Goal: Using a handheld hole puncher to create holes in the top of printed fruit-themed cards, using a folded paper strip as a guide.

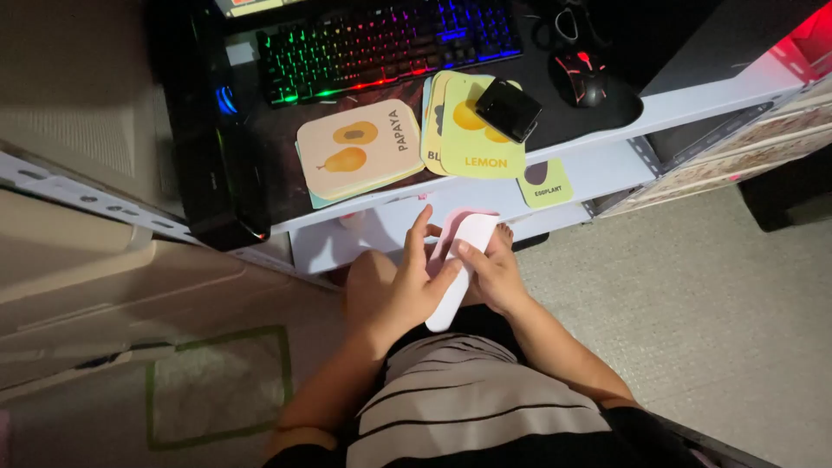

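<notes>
Hands: your left hand (407,286) and right hand (494,276) both grip the stack of pale cards (461,260) above your lap | axis: long side runs from you up-right toward the tabletop (598,165) | nearer: equal | beyond: papaya card (360,147), lemon card (479,139) lie just ahead.

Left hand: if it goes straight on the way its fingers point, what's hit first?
Probably the white desk edge: the left hand, holding a white card with the right hand, points up-frame toward it. Depth is unclear.
</notes>
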